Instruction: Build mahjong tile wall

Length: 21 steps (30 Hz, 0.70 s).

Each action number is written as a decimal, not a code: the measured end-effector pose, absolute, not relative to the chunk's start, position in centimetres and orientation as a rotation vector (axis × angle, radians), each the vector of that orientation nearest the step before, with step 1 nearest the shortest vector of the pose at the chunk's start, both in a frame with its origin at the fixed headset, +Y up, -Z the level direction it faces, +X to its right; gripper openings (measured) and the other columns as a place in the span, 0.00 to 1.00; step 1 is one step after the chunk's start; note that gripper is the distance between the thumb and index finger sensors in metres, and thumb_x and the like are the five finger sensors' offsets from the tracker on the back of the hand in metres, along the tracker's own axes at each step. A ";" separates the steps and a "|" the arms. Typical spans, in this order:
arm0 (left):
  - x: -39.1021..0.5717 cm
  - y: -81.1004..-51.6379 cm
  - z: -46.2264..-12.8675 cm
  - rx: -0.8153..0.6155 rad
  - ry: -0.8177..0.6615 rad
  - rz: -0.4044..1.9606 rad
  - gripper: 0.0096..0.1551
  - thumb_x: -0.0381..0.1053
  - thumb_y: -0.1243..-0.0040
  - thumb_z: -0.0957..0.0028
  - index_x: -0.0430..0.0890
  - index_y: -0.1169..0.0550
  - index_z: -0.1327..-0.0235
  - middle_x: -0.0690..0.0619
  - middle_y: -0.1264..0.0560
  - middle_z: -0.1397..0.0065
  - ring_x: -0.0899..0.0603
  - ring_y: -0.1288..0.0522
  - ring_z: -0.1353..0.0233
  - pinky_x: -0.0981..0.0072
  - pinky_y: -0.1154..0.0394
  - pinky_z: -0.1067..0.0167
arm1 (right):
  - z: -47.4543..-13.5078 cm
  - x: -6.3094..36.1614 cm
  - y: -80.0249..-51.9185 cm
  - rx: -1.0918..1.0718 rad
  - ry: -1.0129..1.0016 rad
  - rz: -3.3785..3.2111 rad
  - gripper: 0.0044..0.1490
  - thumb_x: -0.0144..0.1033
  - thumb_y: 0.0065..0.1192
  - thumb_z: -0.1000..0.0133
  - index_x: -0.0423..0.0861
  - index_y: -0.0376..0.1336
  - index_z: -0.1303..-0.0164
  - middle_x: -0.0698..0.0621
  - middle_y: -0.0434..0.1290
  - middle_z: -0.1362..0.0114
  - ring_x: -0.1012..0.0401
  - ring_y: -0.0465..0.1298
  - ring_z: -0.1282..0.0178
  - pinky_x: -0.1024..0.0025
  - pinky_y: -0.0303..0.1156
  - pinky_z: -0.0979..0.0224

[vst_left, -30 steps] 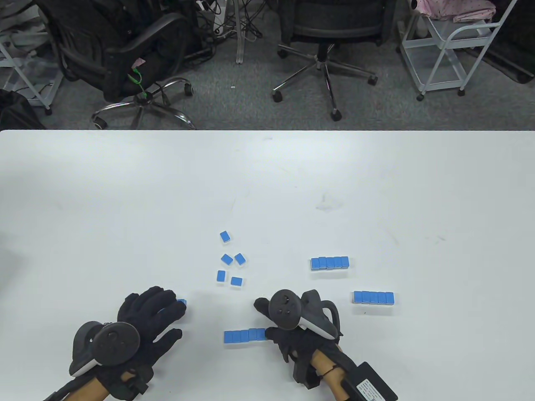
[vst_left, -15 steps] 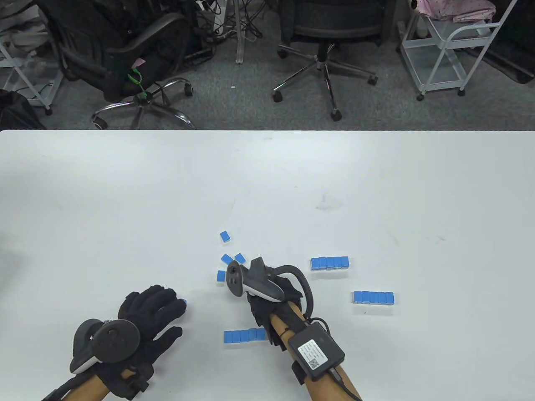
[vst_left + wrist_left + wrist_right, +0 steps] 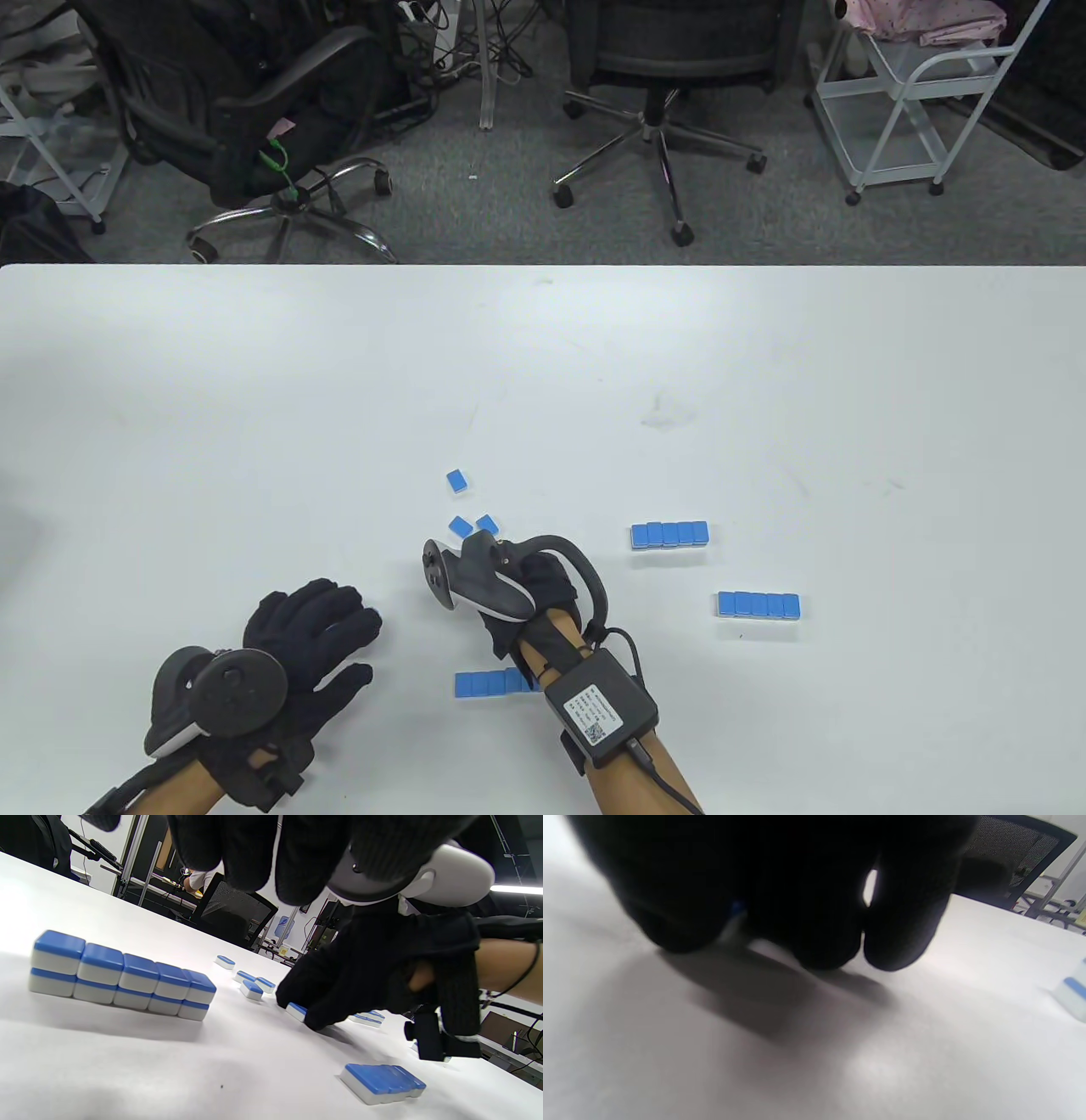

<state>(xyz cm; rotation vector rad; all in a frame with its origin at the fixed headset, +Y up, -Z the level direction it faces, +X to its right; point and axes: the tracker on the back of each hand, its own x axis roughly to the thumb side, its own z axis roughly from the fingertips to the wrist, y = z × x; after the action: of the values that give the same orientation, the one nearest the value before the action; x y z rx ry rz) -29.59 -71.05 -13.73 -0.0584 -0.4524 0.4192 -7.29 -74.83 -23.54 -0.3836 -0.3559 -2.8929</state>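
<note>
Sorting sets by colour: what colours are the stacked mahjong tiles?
Blue backs over white bodies; the two-layer tile wall shows it best in the left wrist view.

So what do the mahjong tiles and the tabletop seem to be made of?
Mahjong tiles: probably hard moulded plastic, a glossy blue layer bonded to a white body, with rounded edges catching highlights. Tabletop: smooth white laminate or coated board, by its look; faint scuff marks and soft reflections suggest a semi-matte finish.

Blue-backed mahjong tiles point(image 3: 459, 526), rows point(image 3: 669, 535) and loose
</note>
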 end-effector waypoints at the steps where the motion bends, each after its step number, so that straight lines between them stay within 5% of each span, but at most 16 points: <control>1: -29.6 -71.0 -13.7 -0.057 -0.452 0.419 0.35 0.66 0.47 0.48 0.58 0.29 0.27 0.53 0.39 0.16 0.38 0.45 0.15 0.27 0.52 0.24 | -23.4 -7.1 -74.9 -0.391 -0.358 -2.912 0.35 0.50 0.75 0.60 0.53 0.67 0.42 0.53 0.77 0.37 0.58 0.83 0.44 0.52 0.83 0.37; 6: -29.6 -71.0 -13.7 -0.058 -0.451 0.419 0.35 0.66 0.48 0.48 0.58 0.28 0.27 0.53 0.39 0.16 0.38 0.45 0.15 0.27 0.52 0.24 | -22.8 -6.1 -75.0 -0.450 -0.458 -2.973 0.35 0.54 0.72 0.60 0.54 0.68 0.43 0.52 0.76 0.36 0.55 0.81 0.42 0.45 0.78 0.31; 8: -29.6 -71.0 -13.7 -0.059 -0.451 0.423 0.35 0.66 0.48 0.48 0.58 0.29 0.27 0.53 0.39 0.16 0.38 0.45 0.15 0.27 0.52 0.24 | -22.6 -5.7 -74.7 -0.449 -0.556 -2.998 0.35 0.56 0.71 0.60 0.54 0.68 0.45 0.49 0.72 0.32 0.52 0.78 0.38 0.34 0.70 0.28; 12: -29.6 -71.1 -13.8 -0.059 -0.454 0.422 0.35 0.66 0.48 0.48 0.58 0.28 0.27 0.53 0.39 0.16 0.38 0.45 0.15 0.27 0.52 0.24 | -21.1 -5.4 -73.8 -0.501 -0.737 -3.071 0.34 0.58 0.70 0.59 0.56 0.67 0.43 0.45 0.69 0.25 0.45 0.73 0.28 0.27 0.63 0.28; 21: -29.5 -71.1 -13.8 -0.065 -0.453 0.421 0.35 0.66 0.48 0.48 0.58 0.29 0.27 0.53 0.39 0.16 0.38 0.45 0.15 0.27 0.52 0.24 | -17.8 -7.6 -73.7 -0.690 -0.708 -3.021 0.35 0.56 0.72 0.59 0.56 0.65 0.42 0.45 0.67 0.23 0.41 0.68 0.23 0.26 0.65 0.29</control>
<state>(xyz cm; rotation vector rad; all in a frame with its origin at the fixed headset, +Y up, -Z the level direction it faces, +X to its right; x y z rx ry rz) -29.54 -71.10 -13.80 -0.0647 -0.4532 0.4215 -7.59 -73.74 -17.82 -0.6897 -0.7077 -3.0215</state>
